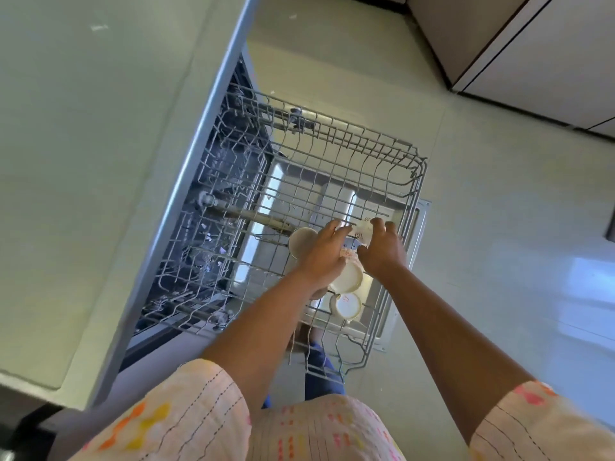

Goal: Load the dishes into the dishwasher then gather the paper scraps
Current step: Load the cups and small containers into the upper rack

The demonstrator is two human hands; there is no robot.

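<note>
1. Head camera is looking down on a cup point(364, 229) with red markings, lying tilted at the near right side of the pulled-out wire rack point(336, 154); both hands are meeting on it.
2. Right hand point(382, 249) is curling its grip over the cup from the right, fingertips on its upper edge.
3. Left hand point(324, 256) is reaching in from the left, fingers partly open and touching the cup's left side; how firmly it is holding I cannot tell.
4. Three more pale cups are sitting in the rack: one point(301, 239) just left of the left hand, one point(347, 277) under the wrists, one point(347, 306) nearer the body.
5. Rack is hanging out over the open dishwasher door point(336, 194).
6. Pale surface point(83, 161) is running along the left, and tiled floor point(499, 227) is showing on the right.
</note>
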